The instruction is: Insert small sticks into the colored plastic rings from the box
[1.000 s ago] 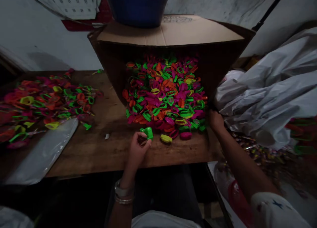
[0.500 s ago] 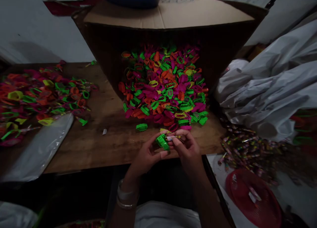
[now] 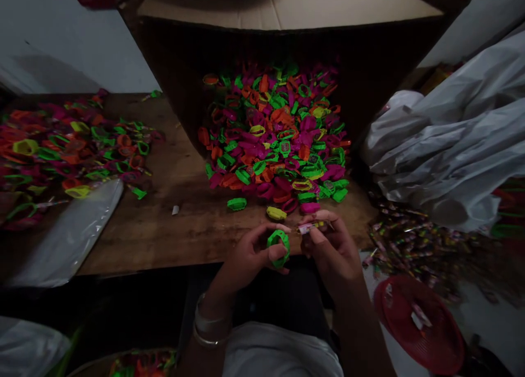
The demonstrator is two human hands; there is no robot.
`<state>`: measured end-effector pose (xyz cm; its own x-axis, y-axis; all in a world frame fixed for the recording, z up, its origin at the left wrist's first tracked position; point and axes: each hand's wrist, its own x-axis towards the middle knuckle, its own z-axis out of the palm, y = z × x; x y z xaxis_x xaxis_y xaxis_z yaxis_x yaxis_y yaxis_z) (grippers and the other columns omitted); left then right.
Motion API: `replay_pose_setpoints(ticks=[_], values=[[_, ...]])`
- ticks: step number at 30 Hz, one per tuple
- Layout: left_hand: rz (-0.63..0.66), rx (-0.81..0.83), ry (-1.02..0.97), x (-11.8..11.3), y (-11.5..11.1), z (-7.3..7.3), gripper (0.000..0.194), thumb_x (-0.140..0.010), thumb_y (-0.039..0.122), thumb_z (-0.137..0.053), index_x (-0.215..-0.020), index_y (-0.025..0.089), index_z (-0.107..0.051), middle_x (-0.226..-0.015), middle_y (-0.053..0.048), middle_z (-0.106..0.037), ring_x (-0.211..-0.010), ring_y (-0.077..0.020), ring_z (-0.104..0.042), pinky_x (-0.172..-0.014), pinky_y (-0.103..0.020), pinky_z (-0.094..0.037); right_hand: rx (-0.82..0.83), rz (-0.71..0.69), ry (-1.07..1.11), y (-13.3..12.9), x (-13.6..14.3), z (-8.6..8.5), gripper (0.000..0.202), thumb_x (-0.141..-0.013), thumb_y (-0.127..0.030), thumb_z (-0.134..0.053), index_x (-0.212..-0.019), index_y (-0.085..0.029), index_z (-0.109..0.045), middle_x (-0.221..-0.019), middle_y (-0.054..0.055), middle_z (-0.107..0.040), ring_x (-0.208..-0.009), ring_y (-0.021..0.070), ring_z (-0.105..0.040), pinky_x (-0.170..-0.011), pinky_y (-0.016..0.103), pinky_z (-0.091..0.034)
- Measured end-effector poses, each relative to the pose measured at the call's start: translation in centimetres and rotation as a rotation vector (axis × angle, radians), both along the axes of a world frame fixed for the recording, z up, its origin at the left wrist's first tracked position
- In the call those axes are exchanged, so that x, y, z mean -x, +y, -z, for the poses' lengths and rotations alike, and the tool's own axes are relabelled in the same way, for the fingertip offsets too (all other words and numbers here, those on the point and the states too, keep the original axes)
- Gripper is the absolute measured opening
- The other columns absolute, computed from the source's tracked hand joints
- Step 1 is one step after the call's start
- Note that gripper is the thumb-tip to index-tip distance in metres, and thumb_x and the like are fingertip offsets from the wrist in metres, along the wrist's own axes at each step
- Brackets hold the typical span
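Observation:
My left hand [image 3: 250, 257] holds a green plastic toy watch [image 3: 271, 240], its band standing as an open loop with the thumb against it. Between the thumb and fingers of my right hand [image 3: 332, 248] is a small wrapped candy stick [image 3: 305, 229], pale at one end and yellowish at the other. The two hands are close together but apart, over the table's front edge. Just beyond them lie a yellow toy watch [image 3: 276, 213] and a green toy watch [image 3: 237, 204]. Behind these, a heap of toy watches [image 3: 283, 142] in pink, orange, green and yellow spills from a cardboard box [image 3: 328, 8].
At left, a second pile of toy watches [image 3: 74, 153] lies beside a clear plastic bag [image 3: 88, 229] on the wooden table [image 3: 156, 224]. White sacking [image 3: 451, 131] bulges at right, above many wrapped sticks [image 3: 422, 246] and a red plastic basket [image 3: 426, 317].
My hands have drawn apart, the right one moving to the right with the candy stick. The green toy watch has turned so its loop faces me. The view has tilted slightly downward.

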<state>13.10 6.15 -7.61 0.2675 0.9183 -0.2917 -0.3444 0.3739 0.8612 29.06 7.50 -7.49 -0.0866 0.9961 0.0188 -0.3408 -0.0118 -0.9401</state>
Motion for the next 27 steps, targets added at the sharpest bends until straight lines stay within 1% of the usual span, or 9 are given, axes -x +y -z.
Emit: replay_pose_setpoints(ticks=[2, 4, 10, 14, 16, 19, 23, 25, 27], values=[[0.026, -0.012, -0.041, -0.1, -0.1, -0.1, 0.036, -0.071, 0.033, -0.077, -0.102, 0.019, -0.065, -0.092, -0.002, -0.059, -0.078, -0.0151, -0.058, -0.063, -0.031, -0.061, -0.026, -0.101, 0.046, 0.0, -0.2, -0.3, 0.015, -0.087, -0.028, -0.065, -0.101, -0.027, -0.058, -0.093, 0.0, -0.06, -0.064, 0.0085, -0.05, -0.052, 0.018, -0.042], [0.03, -0.023, -0.063, -0.2, -0.1, -0.2, 0.036, -0.07, 0.034, -0.077, -0.099, 0.018, -0.063, -0.096, -0.003, -0.06, -0.082, -0.0171, -0.06, -0.063, -0.03, -0.061, -0.051, -0.152, 0.045, -0.1, -0.2, -0.4, 0.014, -0.088, -0.028, -0.064, -0.101, -0.026, -0.058, -0.093, 0.0, -0.059, -0.07, 0.0103, -0.051, -0.056, 0.019, -0.043], [0.023, -0.122, 0.085, -0.2, -0.1, -0.2, 0.033, -0.073, 0.032, -0.074, -0.101, 0.018, -0.064, -0.095, -0.004, -0.062, -0.079, -0.0149, -0.058, -0.057, -0.021, -0.057, -0.073, -0.152, 0.002, -0.5, -0.2, -0.1, 0.015, -0.089, -0.03, -0.062, -0.102, -0.026, -0.057, -0.096, 0.002, -0.058, -0.08, 0.014, -0.054, -0.064, 0.024, -0.046], [0.01, -0.124, 0.115, -0.3, -0.2, 0.0, 0.034, -0.074, 0.033, -0.073, -0.102, 0.018, -0.062, -0.094, -0.004, -0.063, -0.079, -0.0166, -0.06, -0.056, -0.023, -0.057, -0.099, -0.147, -0.035, -0.5, -0.2, 0.0, 0.012, -0.091, -0.027, -0.058, -0.102, -0.026, -0.055, -0.096, 0.001, -0.058, -0.075, 0.0131, -0.054, -0.061, 0.024, -0.046], [-0.007, -0.138, 0.13, -0.5, -0.1, 0.1, 0.034, -0.073, 0.033, -0.074, -0.101, 0.017, -0.061, -0.091, -0.003, -0.063, -0.075, -0.0153, -0.06, -0.056, -0.022, -0.055, -0.135, -0.132, -0.091, -0.4, -0.2, 0.0, 0.01, -0.092, -0.025, -0.055, -0.102, -0.026, -0.053, -0.097, 0.001, -0.058, -0.079, 0.0137, -0.056, -0.067, 0.026, -0.047], [-0.086, -0.161, 0.196, -0.8, 0.0, 0.2, 0.03, -0.072, 0.033, -0.073, -0.095, 0.017, -0.062, -0.081, 0.0, -0.062, -0.065, -0.0109, -0.055, -0.052, -0.018, -0.048, -0.2, -0.11, -0.217, -0.4, -0.2, 0.1, 0.011, -0.094, -0.02, -0.051, -0.102, -0.027, -0.053, -0.097, 0.001, -0.058, -0.089, 0.0148, -0.057, -0.077, 0.027, -0.047], [-0.196, -0.183, 0.25, -1.3, 0.3, 0.4, 0.025, -0.074, 0.037, -0.071, -0.086, 0.017, -0.062, -0.074, 0.001, -0.059, -0.06, -0.0086, -0.05, -0.052, -0.017, -0.042, -0.305, -0.028, -0.384, -0.8, 0.4, 0.9, 0.016, -0.094, -0.015, -0.048, -0.103, -0.028, -0.053, -0.097, 0.0, -0.058, -0.093, 0.0148, -0.056, -0.08, 0.026, -0.046], [-0.216, -0.158, 0.22, -1.8, 0.3, 1.1, 0.027, -0.074, 0.039, -0.072, -0.086, 0.017, -0.062, -0.073, 0.001, -0.059, -0.058, -0.0085, -0.05, -0.052, -0.017, -0.041, -0.348, 0.048, -0.428, -0.9, 0.9, 1.6, 0.017, -0.094, -0.014, -0.047, -0.102, -0.028, -0.052, -0.095, 0.0, -0.059, -0.091, 0.015, -0.057, -0.08, 0.026, -0.046], [-0.226, -0.084, 0.119, -2.5, 0.1, 2.1, 0.03, -0.072, 0.041, -0.073, -0.084, 0.018, -0.06, -0.069, 0.002, -0.059, -0.055, -0.0083, -0.05, -0.05, -0.017, -0.041, -0.356, 0.111, -0.435, -0.8, 1.3, 2.5, 0.014, -0.094, -0.014, -0.046, -0.098, -0.026, -0.052, -0.091, 0.001, -0.059, -0.087, 0.0156, -0.058, -0.076, 0.027, -0.047]])
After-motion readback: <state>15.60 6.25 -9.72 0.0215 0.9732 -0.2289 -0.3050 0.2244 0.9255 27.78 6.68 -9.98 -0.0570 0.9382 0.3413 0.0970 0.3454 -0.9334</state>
